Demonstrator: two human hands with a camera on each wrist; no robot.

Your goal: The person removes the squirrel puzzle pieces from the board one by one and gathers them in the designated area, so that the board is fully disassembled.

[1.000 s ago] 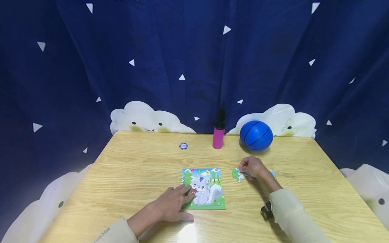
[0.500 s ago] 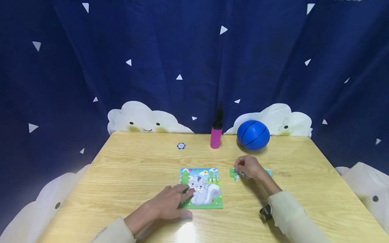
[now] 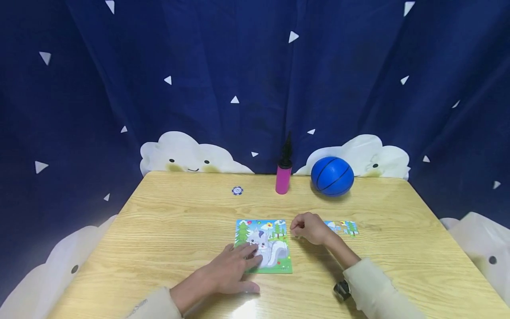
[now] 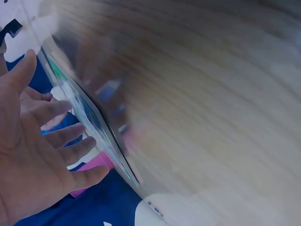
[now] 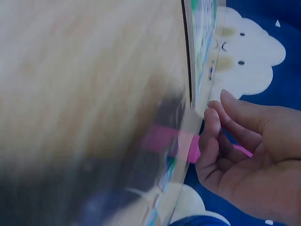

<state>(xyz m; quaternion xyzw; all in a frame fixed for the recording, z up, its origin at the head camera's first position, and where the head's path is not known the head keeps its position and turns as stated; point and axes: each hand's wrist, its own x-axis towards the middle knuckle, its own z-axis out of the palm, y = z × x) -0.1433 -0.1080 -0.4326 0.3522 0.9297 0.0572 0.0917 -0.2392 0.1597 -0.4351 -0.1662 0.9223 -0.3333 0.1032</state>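
Observation:
A square puzzle point(image 3: 275, 259) with a grey squirrel among trees lies flat on the wooden table. My left hand point(image 3: 235, 270) is spread, its fingers over the puzzle's lower left part and its thumb beyond the front edge. In the left wrist view that hand point(image 4: 47, 146) shows straight, parted fingers beside the thin edge-on board. My right hand point(image 3: 310, 228) hovers just off the puzzle's right edge. In the right wrist view this hand point(image 5: 249, 150) has curled fingers with the thumb near the index fingertip, and nothing shows between them. A strip of joined puzzle pieces point(image 3: 345, 227) lies beside it, partly hidden.
A blue ball point(image 3: 332, 176) and a pink hand pump point(image 3: 283, 179) with a black nozzle stand at the table's back. A blue and white chip point(image 3: 237, 190) lies left of the pump. A dark blue curtain point(image 3: 199, 88) hangs behind the table.
My right hand has moved left from the puzzle strip toward the squirrel puzzle, uncovering more of the strip's right part. My left hand has slid slightly right over the puzzle.

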